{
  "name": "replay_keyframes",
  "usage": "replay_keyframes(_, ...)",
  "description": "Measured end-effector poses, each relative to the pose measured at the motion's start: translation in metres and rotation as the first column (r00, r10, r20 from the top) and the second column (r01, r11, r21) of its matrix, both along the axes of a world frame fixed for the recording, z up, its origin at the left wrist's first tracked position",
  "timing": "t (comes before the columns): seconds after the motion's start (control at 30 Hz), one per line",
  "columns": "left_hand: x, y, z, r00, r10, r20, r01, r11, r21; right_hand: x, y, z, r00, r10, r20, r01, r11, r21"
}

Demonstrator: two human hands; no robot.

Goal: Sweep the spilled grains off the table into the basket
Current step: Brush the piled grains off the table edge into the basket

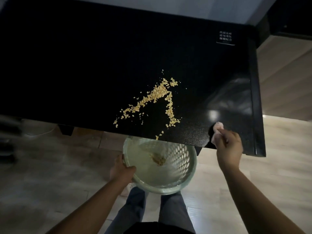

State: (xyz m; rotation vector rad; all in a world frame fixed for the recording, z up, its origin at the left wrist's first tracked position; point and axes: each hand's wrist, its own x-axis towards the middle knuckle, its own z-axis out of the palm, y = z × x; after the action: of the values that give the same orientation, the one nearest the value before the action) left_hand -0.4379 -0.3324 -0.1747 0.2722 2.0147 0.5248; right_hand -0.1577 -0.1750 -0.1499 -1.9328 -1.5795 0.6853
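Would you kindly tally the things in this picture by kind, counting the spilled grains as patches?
Hands: 2 (left hand, right hand)
Green basket: 1
Crumpled cloth: 1
Black table: 1
Grain patches: 2 (grains on the table, grains in the basket)
Total: 7

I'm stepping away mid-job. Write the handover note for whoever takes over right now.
Left hand: grips the basket by its rim, held below the table at its near edge.
Right hand: closed on a tissue at the near edge, to the right of the grains.
Done: a small heap of grains already lies in the basket.
Left: most grains are on the table in two trails leading toward the near edge above the basket. Sweep them in.
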Motion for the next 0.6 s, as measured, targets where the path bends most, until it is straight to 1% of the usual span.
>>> replay_keyframes(0.1,0.008,0.003,-0.011,0.996,0.081,0.034,-0.081,0.997,-0.017,-0.021,0.003,-0.008,0.991,0.132,-0.034,-0.133,0.991,-0.010)
replay_keyframes(0.17,0.013,0.006,-0.010,0.989,0.140,0.046,-0.139,0.990,-0.014,-0.041,-0.005,-0.008,0.953,0.298,-0.049,-0.299,0.954,-0.017)
replay_keyframes(0.23,0.016,0.009,-0.008,0.983,0.172,0.057,-0.172,0.985,-0.007,-0.060,-0.019,-0.008,0.885,0.461,-0.067,-0.463,0.886,-0.033)
replay_keyframes(0.27,0.017,0.011,-0.006,0.980,0.188,0.060,-0.188,0.982,-0.005,-0.066,-0.026,-0.008,0.845,0.524,-0.102,-0.530,0.847,-0.040)
replay_keyframes(0.33,0.019,0.015,-0.002,0.974,0.221,0.054,-0.221,0.975,0.006,-0.071,-0.035,-0.004,0.767,0.606,-0.213,-0.630,0.773,-0.072)
replay_keyframes(0.37,0.020,0.016,-0.001,0.969,0.241,0.049,-0.242,0.970,0.010,-0.070,-0.036,0.001,0.742,0.615,-0.268,-0.654,0.752,-0.084)
replay_keyframes(0.4,0.022,0.018,0.001,0.963,0.263,0.051,-0.264,0.964,0.009,-0.067,-0.032,0.006,0.735,0.608,-0.302,-0.655,0.752,-0.079)
replay_keyframes(0.47,0.023,0.020,0.002,0.954,0.296,0.042,-0.296,0.955,-0.003,-0.059,-0.014,0.017,0.772,0.562,-0.295,-0.597,0.801,-0.036)
replay_keyframes(0.53,0.023,0.020,-0.002,0.952,0.305,0.019,-0.305,0.952,-0.011,-0.051,0.014,0.023,0.841,0.493,-0.223,-0.503,0.864,0.011)
replay_keyframes(0.6,0.022,0.016,-0.011,0.953,0.304,0.009,-0.304,0.953,-0.015,-0.048,0.047,0.023,0.894,0.419,-0.162,-0.419,0.907,0.036)
